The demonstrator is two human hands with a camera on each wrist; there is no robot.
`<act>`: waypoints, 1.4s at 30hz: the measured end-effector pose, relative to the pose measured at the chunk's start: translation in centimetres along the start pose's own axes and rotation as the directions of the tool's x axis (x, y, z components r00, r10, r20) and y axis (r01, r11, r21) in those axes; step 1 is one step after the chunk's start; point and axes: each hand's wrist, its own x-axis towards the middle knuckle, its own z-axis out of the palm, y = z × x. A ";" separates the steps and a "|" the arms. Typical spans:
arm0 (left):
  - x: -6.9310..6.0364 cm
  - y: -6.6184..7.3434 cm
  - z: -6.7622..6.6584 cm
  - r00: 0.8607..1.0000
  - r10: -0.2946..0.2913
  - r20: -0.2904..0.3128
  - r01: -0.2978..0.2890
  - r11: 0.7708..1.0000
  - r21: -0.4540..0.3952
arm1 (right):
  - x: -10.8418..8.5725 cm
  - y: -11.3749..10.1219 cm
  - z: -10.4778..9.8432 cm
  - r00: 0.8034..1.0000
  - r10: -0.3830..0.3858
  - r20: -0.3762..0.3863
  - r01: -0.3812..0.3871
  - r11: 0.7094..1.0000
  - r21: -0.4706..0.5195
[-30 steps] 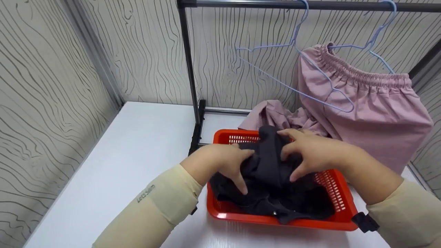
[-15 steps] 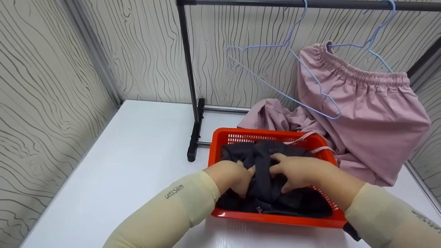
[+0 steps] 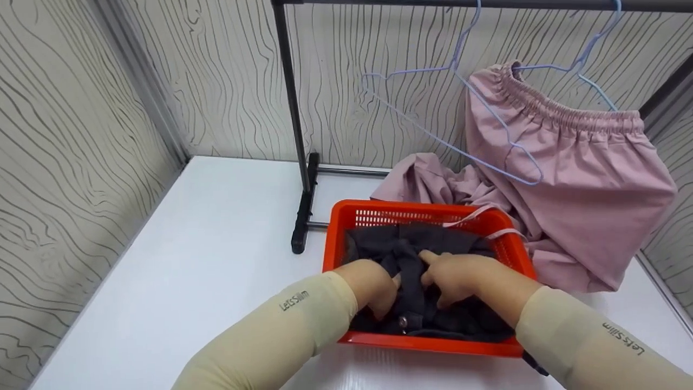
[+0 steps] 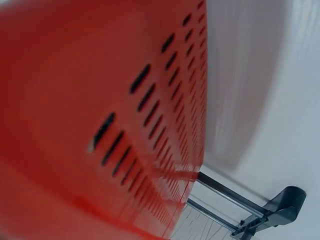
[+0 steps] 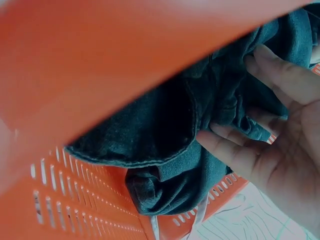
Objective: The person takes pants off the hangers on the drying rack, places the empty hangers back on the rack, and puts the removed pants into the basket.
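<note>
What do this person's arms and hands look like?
Pale beige sleeves cover both forearms, each printed with dark lettering that seems to read Let's Slim. The left hand and right hand are ungloved. A small dark piece shows below the right sleeve.

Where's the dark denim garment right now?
Head view, right of centre: the dark denim garment lies inside the red plastic basket, with the left hand and right hand on it.

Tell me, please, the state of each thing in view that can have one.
Red perforated basket: upright, holding clothing
Dark denim garment: bunched in the basket
Left hand: in the basket, fingers mostly hidden
Right hand: touching the denim, fingers apart
Pink elastic-waist garment: hanging, waistband gathered
Blue hanger: hung, carrying pink garment
Lavender hanger: hung, bare
Black rack: standing
</note>
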 end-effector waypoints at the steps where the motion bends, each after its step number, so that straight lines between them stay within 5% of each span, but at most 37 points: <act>1: 0.5 -0.1 0.2 1.000 0.000 0.009 0.001 1.000 -0.014 | 0.0 0.0 0.0 1.000 0.011 0.011 -0.011 1.000 0.010; 8: 3.0 -0.1 1.0 0.999 0.002 0.043 -0.004 0.999 0.032 | 0.2 -0.1 0.1 0.989 0.119 0.087 -0.125 0.989 0.073; 13: 4.3 0.0 1.0 0.997 -0.011 0.071 0.006 0.997 0.071 | 0.1 0.2 0.0 0.987 0.122 0.104 -0.130 0.989 0.072; 17: 2.0 -0.1 0.4 0.998 0.003 0.063 -0.003 1.000 0.009 | -0.2 0.4 -0.2 0.992 0.088 0.086 -0.093 0.994 0.057; 24: -4.3 -1.2 -1.5 1.000 -0.008 0.000 0.008 0.976 -0.218 | -0.8 1.1 -1.1 0.998 -0.003 0.056 -0.003 0.994 0.107; 30: -5.9 -2.6 -3.0 0.993 0.089 -0.075 -0.100 0.981 -0.167 | -1.7 1.8 -2.1 0.997 -0.075 -0.012 0.075 0.990 0.116; 36: -7.1 -4.0 -4.2 0.985 0.096 -0.144 -0.132 0.954 -0.269 | -2.6 2.0 -3.1 0.974 -0.183 -0.136 0.193 0.979 0.066; 38: -7.5 -4.4 -4.6 0.974 0.120 -0.193 -0.172 0.945 -0.280 | -3.0 2.1 -3.4 0.958 -0.213 -0.190 0.226 0.973 0.048; 42: -8.3 -5.3 -5.6 0.906 0.234 -0.353 -0.313 0.932 -0.185 | -3.8 2.5 -4.6 0.928 -0.231 -0.294 0.253 0.967 0.038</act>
